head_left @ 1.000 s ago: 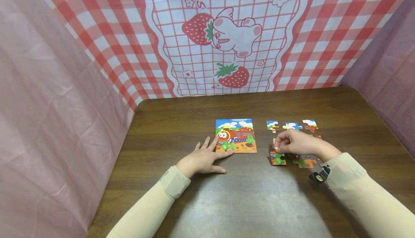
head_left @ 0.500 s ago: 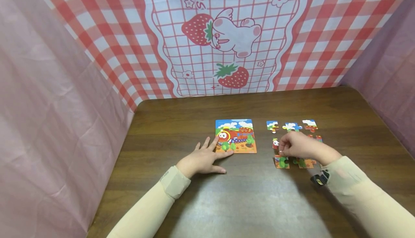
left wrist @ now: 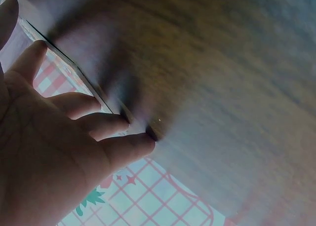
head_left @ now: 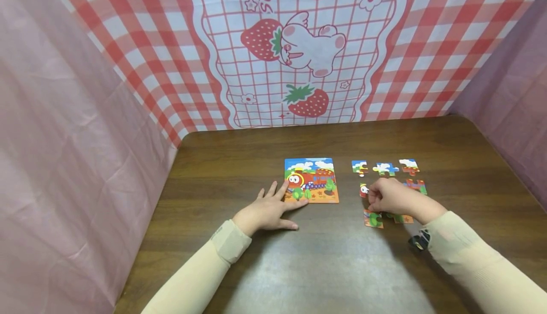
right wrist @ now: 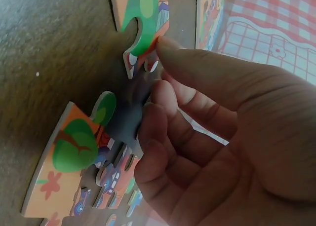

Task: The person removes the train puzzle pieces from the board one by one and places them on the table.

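My left hand (head_left: 267, 211) lies spread on the table, its fingertips on the lower left edge of a square train picture card (head_left: 314, 169). Those fingers look straight in the left wrist view. The right hand (head_left: 391, 197) pinches a jigsaw puzzle piece (head_left: 373, 219) with a green tree, at its far edge. In the right wrist view, my thumb tip meets that piece (right wrist: 145, 16) by its tab, and the other fingers curl below. A second tree piece (right wrist: 74, 152) lies nearby. The middle of the puzzle layout is hidden under my right hand.
Loose pieces lie in spaced rows: a cloud piece (head_left: 386, 168), a left corner piece (head_left: 359, 167), a right corner piece (head_left: 409, 166), a face piece (head_left: 363, 190) and a train piece (head_left: 418, 185). A checked cloth (head_left: 171, 67) hangs behind the wooden table (head_left: 222, 162).
The tree piece has moved toward me and slightly right, with my right hand at it. More of the face piece and the train piece shows. My left hand has stayed still.
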